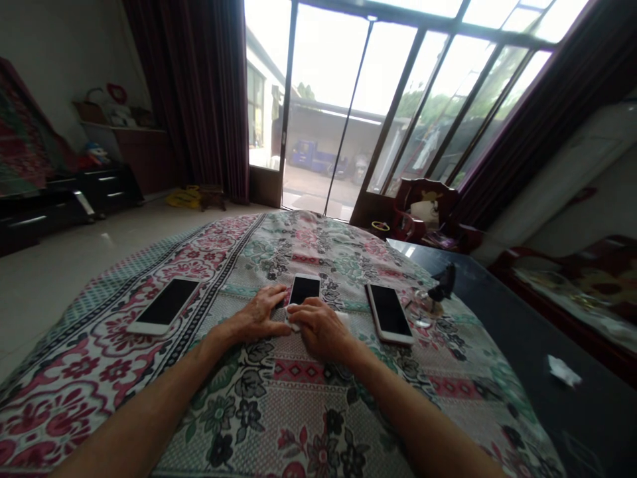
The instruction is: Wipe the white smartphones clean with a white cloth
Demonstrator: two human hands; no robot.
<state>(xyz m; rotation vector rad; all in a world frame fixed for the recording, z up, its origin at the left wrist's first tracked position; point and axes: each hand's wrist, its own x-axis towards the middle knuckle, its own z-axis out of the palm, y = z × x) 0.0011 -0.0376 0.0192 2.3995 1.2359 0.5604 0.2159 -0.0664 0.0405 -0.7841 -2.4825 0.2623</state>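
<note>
Three white phones with dark screens lie on a patterned cloth (279,411). My left hand (259,316) rests flat beside the near end of the middle phone (304,289), its fingers touching the phone's edge. My right hand (321,330) is curled over the phone's near end and presses a small white cloth or tissue (292,322) against it. The left phone (165,305) and the right phone (389,313) lie apart, untouched.
A dark glass table (527,345) adjoins on the right, with a crumpled white tissue (564,370) on it. A small dark object and clear glass piece (438,292) sit near the right phone. Red wooden chairs (428,212) stand beyond, before large windows.
</note>
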